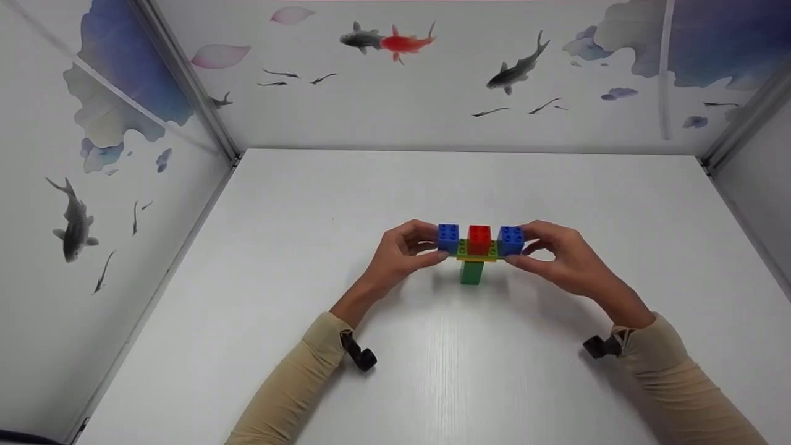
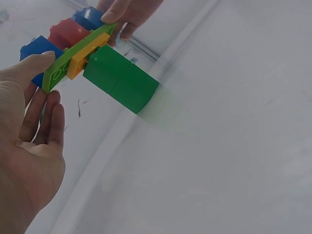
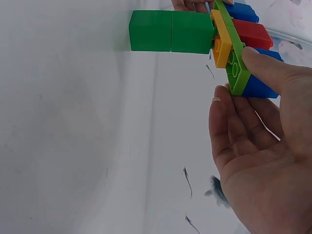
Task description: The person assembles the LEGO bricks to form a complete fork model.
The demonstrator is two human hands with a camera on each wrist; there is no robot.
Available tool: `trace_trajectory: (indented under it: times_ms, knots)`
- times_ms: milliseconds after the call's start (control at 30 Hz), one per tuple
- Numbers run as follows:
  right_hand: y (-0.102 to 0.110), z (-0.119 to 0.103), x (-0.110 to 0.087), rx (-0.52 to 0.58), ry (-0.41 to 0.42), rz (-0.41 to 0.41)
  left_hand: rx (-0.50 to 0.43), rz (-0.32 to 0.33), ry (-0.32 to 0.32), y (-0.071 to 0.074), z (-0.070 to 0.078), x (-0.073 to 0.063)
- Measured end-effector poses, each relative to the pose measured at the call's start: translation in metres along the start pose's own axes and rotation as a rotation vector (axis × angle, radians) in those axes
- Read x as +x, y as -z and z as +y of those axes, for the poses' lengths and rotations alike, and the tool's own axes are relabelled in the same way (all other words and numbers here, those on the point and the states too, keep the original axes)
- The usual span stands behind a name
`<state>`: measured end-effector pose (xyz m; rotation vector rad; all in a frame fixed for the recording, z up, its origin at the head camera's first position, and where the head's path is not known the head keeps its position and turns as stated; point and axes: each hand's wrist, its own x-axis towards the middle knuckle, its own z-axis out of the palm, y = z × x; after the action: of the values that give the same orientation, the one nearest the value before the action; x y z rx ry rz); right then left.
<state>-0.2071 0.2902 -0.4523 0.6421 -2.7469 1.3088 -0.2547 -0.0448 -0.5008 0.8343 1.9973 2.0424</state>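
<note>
A small structure of toy building bricks is between my two hands. Its upright column is two green bricks [image 2: 117,78], the lower one's foot right at the table top. Above them lie a thin yellow plate [image 3: 222,44] and a longer lime-green plate [image 3: 239,75]. On top, a red brick [image 1: 479,240] stands between a left blue brick [image 1: 448,238] and a right blue brick [image 1: 511,240], with gaps between. My left hand [image 1: 401,250] pinches the left end, thumb at the blue brick. The right end is pinched by my right hand [image 1: 565,256] in the same way.
The white table [image 1: 278,204] spreads around the structure. Panels painted with fish and leaves stand behind it [image 1: 420,117] and along the left side. A plain panel [image 1: 757,185] borders the right. Each wrist bears a small black camera.
</note>
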Motion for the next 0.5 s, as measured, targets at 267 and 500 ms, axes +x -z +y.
trace_trajectory:
  times_ms: [267, 500]
  knots:
    - [0.0003, 0.0006, -0.0004, -0.009, 0.0, -0.001, -0.007, 0.001, 0.021, 0.0002, -0.0006, -0.0011]
    - [0.0, -0.0001, -0.0005, -0.014, 0.008, 0.006, -0.01, -0.003, 0.038, 0.0017, -0.0002, -0.0009]
